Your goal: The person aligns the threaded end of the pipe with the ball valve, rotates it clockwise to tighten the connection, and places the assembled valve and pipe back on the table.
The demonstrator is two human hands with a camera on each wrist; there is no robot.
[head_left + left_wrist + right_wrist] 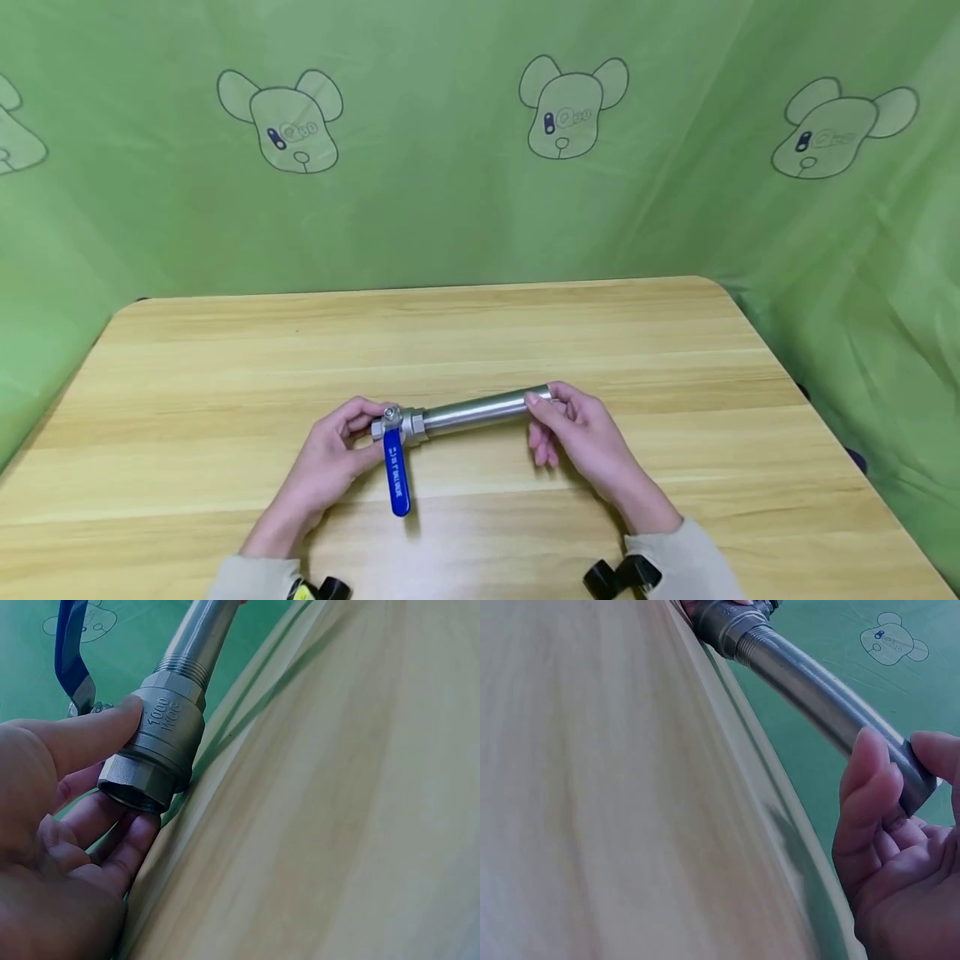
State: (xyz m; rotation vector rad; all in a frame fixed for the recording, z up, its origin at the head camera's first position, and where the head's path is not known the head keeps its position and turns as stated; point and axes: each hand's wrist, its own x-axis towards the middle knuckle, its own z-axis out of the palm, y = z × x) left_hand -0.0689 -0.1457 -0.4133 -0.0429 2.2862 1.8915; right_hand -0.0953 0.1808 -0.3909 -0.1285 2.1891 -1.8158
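A metal ball valve (412, 425) with a blue lever (397, 477) is joined to a plain steel pipe (480, 411). My left hand (330, 454) grips the valve at its outer end, thumb pressed on the body. In the left wrist view the valve body (166, 735) carries raised lettering, "1000 WOG", and its open end faces the wrist. Threads show where the pipe (201, 637) enters the valve. At the pipe's far end, my right hand (592, 442) pinches it between thumb and fingers. The lever points towards me, across the line of the pipe.
Both hands and the pipe are over a light wooden table (480, 333) with rounded far corners. A green curtain (435, 200) printed with bear heads hangs behind it and along both sides. Beige sleeves (686, 562) and black wrist cameras (622, 577) show at the bottom.
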